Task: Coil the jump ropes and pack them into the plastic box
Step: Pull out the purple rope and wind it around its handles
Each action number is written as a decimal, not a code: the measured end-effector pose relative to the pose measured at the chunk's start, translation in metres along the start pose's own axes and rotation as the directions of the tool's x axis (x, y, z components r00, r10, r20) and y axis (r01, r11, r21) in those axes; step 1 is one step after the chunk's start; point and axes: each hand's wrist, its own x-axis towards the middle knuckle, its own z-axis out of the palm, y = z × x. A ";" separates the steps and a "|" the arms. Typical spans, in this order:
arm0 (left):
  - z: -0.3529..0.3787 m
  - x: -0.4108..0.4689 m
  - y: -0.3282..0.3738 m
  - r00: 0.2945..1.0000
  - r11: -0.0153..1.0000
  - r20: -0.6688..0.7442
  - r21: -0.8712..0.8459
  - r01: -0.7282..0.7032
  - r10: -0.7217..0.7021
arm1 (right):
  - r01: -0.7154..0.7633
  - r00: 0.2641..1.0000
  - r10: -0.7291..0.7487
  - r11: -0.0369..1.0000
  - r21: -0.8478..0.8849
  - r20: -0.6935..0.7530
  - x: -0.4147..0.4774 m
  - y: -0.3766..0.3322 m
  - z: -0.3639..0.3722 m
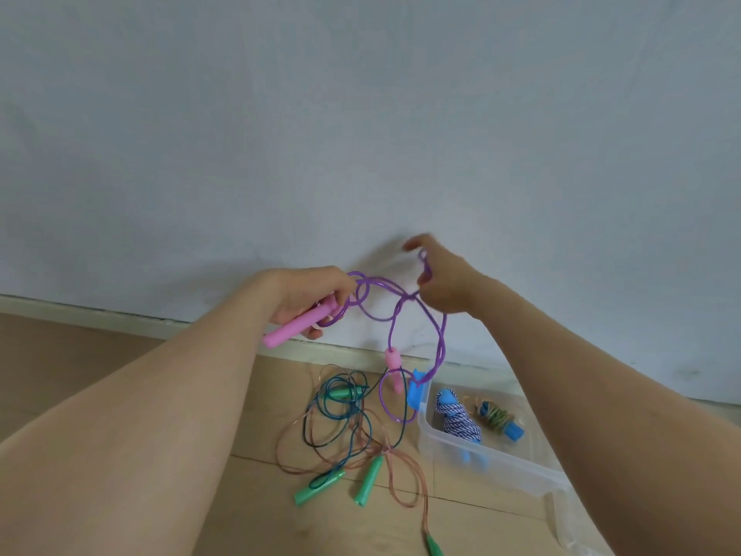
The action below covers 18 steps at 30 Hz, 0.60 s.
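Up at left, against the wall, the left hand [316,300] curled its fingers round a pink handle [298,327], gathered loops of the purple jump rope [395,311] bunched at its fingertips. Across the middle the glossy purple cord hung in loose, uneven loops over to the right hand [445,282], thumb and finger pinching a strand. A second pink handle [393,365] dangled below. Down on the wooden floor [80,355] sprawled tangled green-handled ropes [341,427]; further right, the clear plastic box [493,463] held a blue-and-white coiled rope [457,423] and another bundle [497,419].
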 end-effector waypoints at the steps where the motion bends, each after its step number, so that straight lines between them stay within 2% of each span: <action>1: 0.001 0.000 0.001 0.999 1.000 -0.015 -0.008 -0.030 0.030 | 0.033 0.989 -0.020 0.996 -0.081 0.146 -0.001 0.000 0.001; 3: 0.004 0.001 0.004 0.992 0.996 -0.085 0.008 -0.090 0.091 | 0.073 0.941 0.008 0.972 -0.224 0.339 -0.005 -0.001 0.004; 6: 0.006 0.002 0.011 0.960 0.978 -0.186 0.007 -0.210 0.207 | 0.099 0.898 0.063 0.935 -0.340 0.435 -0.008 -0.008 0.010; 8: 0.007 0.002 0.016 0.923 0.955 -0.252 0.014 -0.296 0.290 | 0.098 0.892 0.041 0.955 -0.280 0.449 -0.007 -0.011 0.015; 12: 0.012 0.001 0.028 0.875 0.923 -0.303 0.050 -0.380 0.377 | -0.043 0.839 0.021 0.999 0.027 0.544 -0.005 -0.019 0.019; 15: 0.015 0.005 0.031 0.891 0.912 -0.249 -0.057 -0.405 0.380 | -0.073 0.842 0.052 0.997 0.017 0.537 -0.006 -0.026 0.018; 18: 0.014 0.008 0.027 0.898 0.865 -0.188 -0.247 -0.436 0.399 | -0.034 0.915 0.058 0.997 -0.065 0.400 -0.004 -0.024 0.018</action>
